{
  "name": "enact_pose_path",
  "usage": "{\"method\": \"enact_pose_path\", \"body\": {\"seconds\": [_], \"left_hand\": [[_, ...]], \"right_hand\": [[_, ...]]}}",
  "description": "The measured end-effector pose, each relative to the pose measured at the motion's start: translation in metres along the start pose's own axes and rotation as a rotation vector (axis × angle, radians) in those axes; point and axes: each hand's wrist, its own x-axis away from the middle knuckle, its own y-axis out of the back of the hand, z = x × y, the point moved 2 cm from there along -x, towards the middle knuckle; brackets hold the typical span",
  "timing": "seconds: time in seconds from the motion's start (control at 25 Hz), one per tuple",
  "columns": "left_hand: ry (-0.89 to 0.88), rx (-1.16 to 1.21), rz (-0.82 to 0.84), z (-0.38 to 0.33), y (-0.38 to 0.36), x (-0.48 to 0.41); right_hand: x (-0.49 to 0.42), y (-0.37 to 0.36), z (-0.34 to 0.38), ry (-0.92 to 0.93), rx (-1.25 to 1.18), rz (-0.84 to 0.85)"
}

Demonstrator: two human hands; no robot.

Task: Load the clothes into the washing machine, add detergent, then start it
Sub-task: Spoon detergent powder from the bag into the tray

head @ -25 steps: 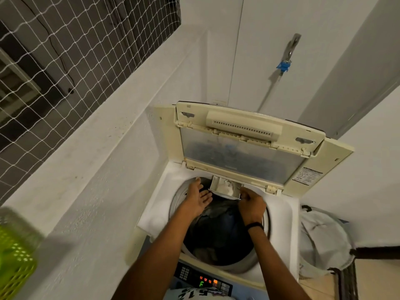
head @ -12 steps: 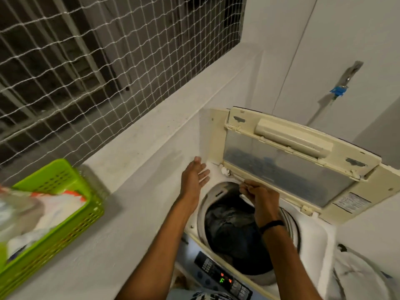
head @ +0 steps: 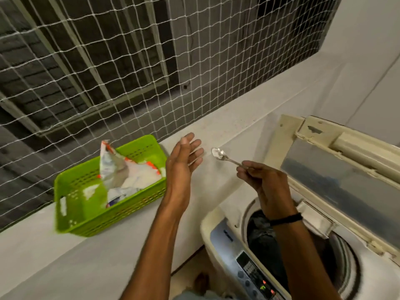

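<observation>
Item: detergent packet point(head: 125, 172), white with orange print, opened and crumpled. It was stood in a green basket point(head: 82, 215) on the ledge point(head: 65, 256), left of the washing machine point(head: 216, 226).
- Handling: judged light, soft and limp. Powder would likely be spilled if tipped, so it is best taken by the upper fold and kept upright.
- Spoon point(head: 219, 153): metal, stiff, probably slippery. Its handle end was pinched by the right hand point(head: 266, 180). Whether powder was carried could not be told.
- Left hand point(head: 184, 156): held open between basket and spoon, fingers straight and slightly spread, nothing held.
- Dark clothes point(head: 264, 239) were seen in the drum. The lid point(head: 346, 169) was raised at the far right.
</observation>
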Motion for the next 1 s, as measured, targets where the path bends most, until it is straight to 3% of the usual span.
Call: {"method": "enact_pose_path", "body": {"seconds": [0.36,0.52,0.6,0.72,0.84,1.0], "left_hand": [[-0.263,-0.022,-0.294,-0.074,0.108,0.022],[-0.309,-0.104,-0.5,-0.084,0.159,0.022],[-0.266,-0.26,-0.561,-0.084,0.179,0.023],[-0.139,-0.704,-0.569,-0.078,0.199,0.02],[0.062,-1.036,-0.474,-0.066,0.211,0.013],[0.233,-1.192,-0.314,-0.054,0.216,0.01]], "right_hand": [[0.027,-0.118,-0.017,0.011,0.156,0.306],[0.027,-0.163,-0.027,0.172,0.475,0.396],[0.025,-0.181,-0.034,0.376,0.84,0.407],[0.035,-0.207,-0.046,0.645,1.337,0.352],[0.041,-0.224,-0.055,0.618,1.446,0.332],[0.03,-0.231,-0.067,0.466,1.592,0.357]]}}
